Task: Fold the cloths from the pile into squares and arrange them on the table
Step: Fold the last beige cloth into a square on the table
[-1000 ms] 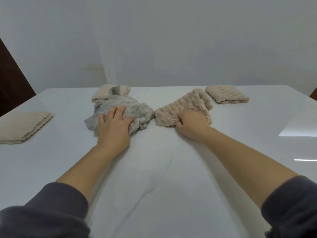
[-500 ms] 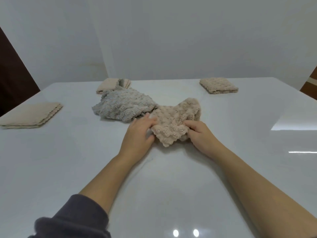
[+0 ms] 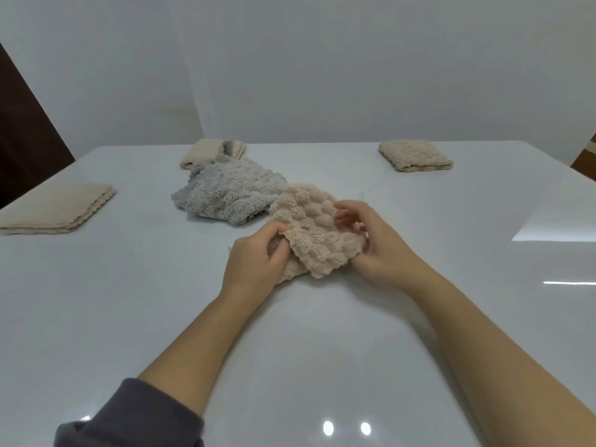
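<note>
Head view: left hand (image 3: 254, 266) and right hand (image 3: 380, 250) pinch the beige cloth (image 3: 317, 240) by its edges. Likely hunting corners to spread it flat.

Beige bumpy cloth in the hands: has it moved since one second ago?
Yes. The beige cloth has come toward the person, away from the folded cloth at the far right.

Our left hand (image 3: 254, 266) has left the grey cloth (image 3: 229, 198) and come across to the beige cloth (image 3: 317, 233), pinching its edge between thumb and fingers. Our right hand (image 3: 380, 250) has drawn that beige cloth toward us and now curls its fingers over the cloth's right side. The cloth is now gathered up, bunched between both hands.
</note>
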The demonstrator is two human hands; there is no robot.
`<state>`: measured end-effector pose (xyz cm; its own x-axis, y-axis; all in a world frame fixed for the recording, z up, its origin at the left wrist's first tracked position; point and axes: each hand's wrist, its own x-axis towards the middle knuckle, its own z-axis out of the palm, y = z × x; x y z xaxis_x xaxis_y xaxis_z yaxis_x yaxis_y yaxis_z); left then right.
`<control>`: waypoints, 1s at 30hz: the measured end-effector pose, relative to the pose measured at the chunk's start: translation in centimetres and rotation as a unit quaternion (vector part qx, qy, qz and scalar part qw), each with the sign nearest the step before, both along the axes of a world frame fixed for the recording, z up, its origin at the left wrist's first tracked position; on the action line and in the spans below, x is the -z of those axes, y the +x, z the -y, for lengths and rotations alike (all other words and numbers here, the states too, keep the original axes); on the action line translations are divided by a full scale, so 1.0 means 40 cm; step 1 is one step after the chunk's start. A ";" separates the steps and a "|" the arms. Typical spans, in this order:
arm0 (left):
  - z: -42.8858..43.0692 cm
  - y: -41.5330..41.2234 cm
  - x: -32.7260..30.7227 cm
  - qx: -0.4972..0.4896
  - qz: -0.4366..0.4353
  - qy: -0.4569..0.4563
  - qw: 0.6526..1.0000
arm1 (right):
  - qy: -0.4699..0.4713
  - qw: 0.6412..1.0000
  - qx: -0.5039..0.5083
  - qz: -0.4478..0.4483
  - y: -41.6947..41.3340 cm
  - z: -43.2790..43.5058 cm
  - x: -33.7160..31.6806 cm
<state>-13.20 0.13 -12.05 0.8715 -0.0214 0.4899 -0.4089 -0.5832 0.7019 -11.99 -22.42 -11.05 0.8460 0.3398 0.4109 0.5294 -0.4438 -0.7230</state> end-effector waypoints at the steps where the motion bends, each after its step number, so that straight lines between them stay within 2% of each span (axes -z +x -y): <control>1: -0.001 0.001 -0.001 -0.013 -0.006 -0.005 1.000 | -0.064 0.998 -0.011 0.024 0.002 0.001 0.003; 3: -0.002 -0.003 -0.005 -0.010 -0.014 -0.017 1.000 | -0.133 0.987 -0.007 0.092 0.009 -0.010 0.010; 5: -0.008 -0.012 -0.016 0.026 -0.036 -0.008 0.999 | -0.097 0.986 0.025 0.132 0.006 -0.028 0.006; 6: -0.016 -0.014 -0.021 0.047 -0.057 0.023 0.997 | -0.059 0.989 0.044 0.128 0.003 -0.031 0.000; 8: -0.040 -0.011 -0.025 0.059 -0.062 0.155 0.984 | 0.004 0.990 0.094 0.103 0.002 -0.019 -0.006; 10: -0.067 -0.002 -0.030 0.042 -0.028 0.252 0.966 | -0.004 0.983 0.161 0.091 0.001 -0.001 -0.013; 13: -0.108 0.016 -0.044 0.035 -0.061 0.283 0.956 | -0.052 0.974 0.211 0.071 0.006 0.012 -0.027; 16: -0.143 0.036 -0.074 0.001 -0.100 0.314 0.944 | -0.060 0.971 0.230 0.015 0.017 0.013 -0.072; 19: -0.154 0.057 -0.146 -0.109 -0.096 0.281 0.949 | -0.030 0.968 0.247 -0.029 0.035 0.014 -0.155; 22: -0.141 0.074 -0.273 -0.207 0.022 0.190 0.960 | 0.110 0.968 0.223 -0.029 0.060 0.007 -0.274; 24: -0.140 0.079 -0.353 -0.185 0.123 0.093 0.971 | 0.215 0.959 0.185 -0.011 0.069 0.004 -0.340; 26: -0.148 0.067 -0.397 -0.141 0.187 0.021 0.972 | 0.247 0.955 0.162 0.012 0.056 0.009 -0.369; 28: -0.156 0.037 -0.398 -0.103 0.173 -0.048 0.978 | 0.214 0.963 0.163 0.026 0.038 0.026 -0.351; 30: -0.167 -0.006 -0.363 -0.084 0.107 -0.081 0.987 | 0.167 0.970 0.174 0.033 0.002 0.042 -0.312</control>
<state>-13.44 6.83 2.48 0.7319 0.2088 0.6486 -0.4655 -0.5419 0.6997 -11.93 -24.09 1.41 0.8533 -0.1223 0.5069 0.4403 -0.3517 -0.8261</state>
